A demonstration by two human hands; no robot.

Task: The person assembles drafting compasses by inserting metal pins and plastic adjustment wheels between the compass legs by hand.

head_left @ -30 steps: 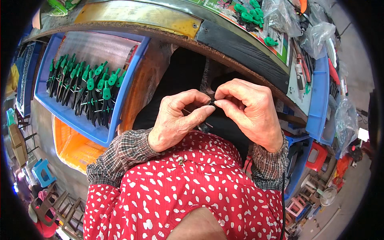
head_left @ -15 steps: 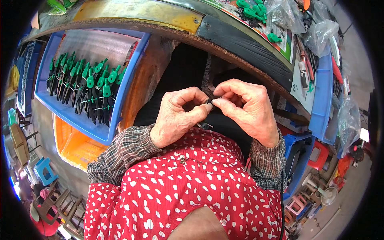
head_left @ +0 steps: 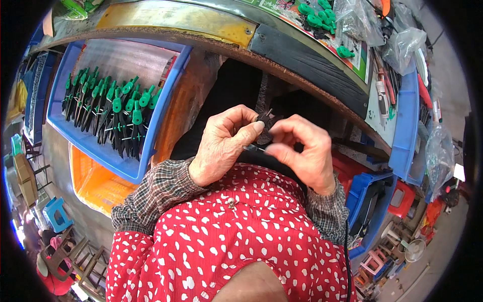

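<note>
My left hand [head_left: 227, 143] pinches a small dark part [head_left: 266, 121] between thumb and fingertips, above my lap. A pale thin tip sticks up from that part; its exact kind cannot be made out. My right hand [head_left: 304, 151] is just to the right, slightly blurred, with thumb and forefinger closed at the end of a thin light rod [head_left: 255, 148]. The rod's other end runs under my left thumb. Left of my hands stands a blue bin [head_left: 160, 123] with several black strips with green heads [head_left: 116, 103], lined up in a row.
A worktable edge [head_left: 297, 65] curves across in front of me. On it lie loose green pieces [head_left: 322, 20] and clear plastic bags [head_left: 406, 46]. An orange crate [head_left: 95, 181] sits below the blue bin. Another blue bin [head_left: 370, 201] with dark parts stands to my right.
My hands have moved apart; fingertips that met now have a gap. My right hand has shifted down and slightly left. The dark part and the thin rod show more clearly now.
</note>
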